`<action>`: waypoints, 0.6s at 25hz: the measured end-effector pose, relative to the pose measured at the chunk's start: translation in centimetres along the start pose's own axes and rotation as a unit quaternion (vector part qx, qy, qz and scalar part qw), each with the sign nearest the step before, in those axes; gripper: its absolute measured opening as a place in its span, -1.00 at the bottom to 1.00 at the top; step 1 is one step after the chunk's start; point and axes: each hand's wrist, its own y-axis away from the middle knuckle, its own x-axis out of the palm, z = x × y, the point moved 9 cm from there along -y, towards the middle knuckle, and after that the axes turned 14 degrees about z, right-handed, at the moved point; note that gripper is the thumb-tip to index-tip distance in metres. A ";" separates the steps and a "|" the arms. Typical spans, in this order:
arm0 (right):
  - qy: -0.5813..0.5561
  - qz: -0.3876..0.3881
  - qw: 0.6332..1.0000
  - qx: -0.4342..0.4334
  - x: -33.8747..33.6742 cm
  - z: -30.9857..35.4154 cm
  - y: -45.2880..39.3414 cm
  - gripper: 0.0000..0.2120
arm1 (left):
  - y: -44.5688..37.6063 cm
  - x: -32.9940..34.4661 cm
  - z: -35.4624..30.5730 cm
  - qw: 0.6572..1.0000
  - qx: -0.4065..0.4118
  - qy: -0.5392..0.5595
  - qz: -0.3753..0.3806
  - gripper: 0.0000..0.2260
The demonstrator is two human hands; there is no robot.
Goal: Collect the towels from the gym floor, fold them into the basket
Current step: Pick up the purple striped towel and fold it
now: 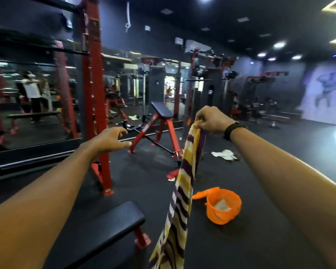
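Observation:
My right hand (211, 119) is raised at centre right and pinches the top edge of a striped towel (179, 199) in yellow, purple and white, which hangs straight down past the bottom of the view. My left hand (113, 139) reaches out to the left of the towel with loosely curled fingers, holding nothing. On the black floor to the right of the towel stands an orange basket (232, 211) with something white inside. A crumpled white towel (225, 154) lies on the floor further back.
A black padded bench (107, 228) stands low at the front left. A red rack post (97, 105) and a red incline bench (159, 131) stand ahead, with a mirror wall (37, 98) at left. An orange lid-like piece (204, 193) lies beside the basket.

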 end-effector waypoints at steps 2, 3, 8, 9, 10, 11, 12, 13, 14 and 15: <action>0.002 -0.014 1.000 0.018 -0.9 -5.2 0.7 -0.90 | -3.8 1.7 -3.9 1.000 0.024 -0.009 0.002 -0.52; 0.004 -0.020 0.999 0.032 -1.3 -8.1 1.0 -0.90 | -6.0 2.8 -6.2 0.999 0.040 -0.013 0.006 -0.54; 0.045 -0.038 0.992 0.114 -2.2 -22.2 1.6 -0.92 | -17.1 8.1 -15.9 0.993 0.111 -0.024 0.033 -0.51; 0.055 -0.041 0.989 0.128 -2.4 -24.6 1.4 -0.92 | -19.4 9.0 -17.3 0.992 0.119 -0.025 0.038 -0.51; 0.063 -0.041 0.987 0.141 -2.6 -26.8 1.3 -0.92 | -21.7 9.7 -18.6 0.990 0.130 -0.022 0.042 -0.50; 0.069 -0.042 0.985 0.154 -2.9 -29.5 1.0 -0.91 | -24.4 10.6 -20.1 0.988 0.143 -0.014 0.048 -0.49; 0.074 -0.042 0.982 0.167 -3.2 -32.1 0.6 -0.92 | -27.2 11.4 -21.7 0.986 0.156 -0.006 0.056 -0.48; 0.079 -0.039 0.980 0.181 -3.6 -34.7 0.0 -0.92 | -29.9 12.3 -23.3 0.984 0.166 -0.002 0.067 -0.47; 0.085 -0.034 0.977 0.194 -3.9 -37.2 -0.5 -0.93 | -32.6 13.0 -24.8 0.982 0.173 0.001 0.079 -0.47; 0.089 -0.032 0.973 0.208 -4.5 -40.0 -1.2 -0.93 | -35.4 13.7 -26.4 0.979 0.180 0.004 0.091 -0.46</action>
